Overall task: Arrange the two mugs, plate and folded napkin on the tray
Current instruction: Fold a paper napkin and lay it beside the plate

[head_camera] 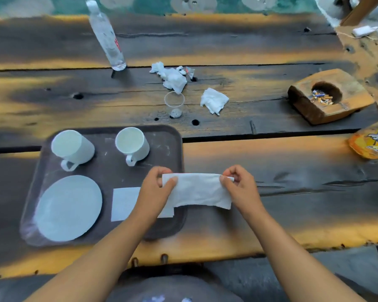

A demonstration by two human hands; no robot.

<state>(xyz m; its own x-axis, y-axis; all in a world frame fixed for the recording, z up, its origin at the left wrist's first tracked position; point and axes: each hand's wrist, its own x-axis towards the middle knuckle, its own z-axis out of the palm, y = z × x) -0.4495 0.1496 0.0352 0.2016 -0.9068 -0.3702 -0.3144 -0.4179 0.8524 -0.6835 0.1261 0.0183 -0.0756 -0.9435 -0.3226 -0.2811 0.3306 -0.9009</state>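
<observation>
Beyond the tray (106,149), crumpled tissues (172,78) lie near a clear cup (174,104).

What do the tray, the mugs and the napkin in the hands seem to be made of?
Tray: probably plastic, dark brown and matte, with pale scuffs. Mugs: likely glazed ceramic, white and smooth. Napkin: thin paper tissue; it wrinkles and sags between the left hand and right hand.

The weathered plank tabletop (292,162) carries a brown tray (164,138) beneath and left of the left grip (155,188). Beyond it are a clear cup (174,105), crumpled tissues (172,77) and, farther off, a plastic bottle (106,35). Well right of the right grip (240,184) sit a wooden ashtray (314,114) and a snack bag (371,144).
</observation>
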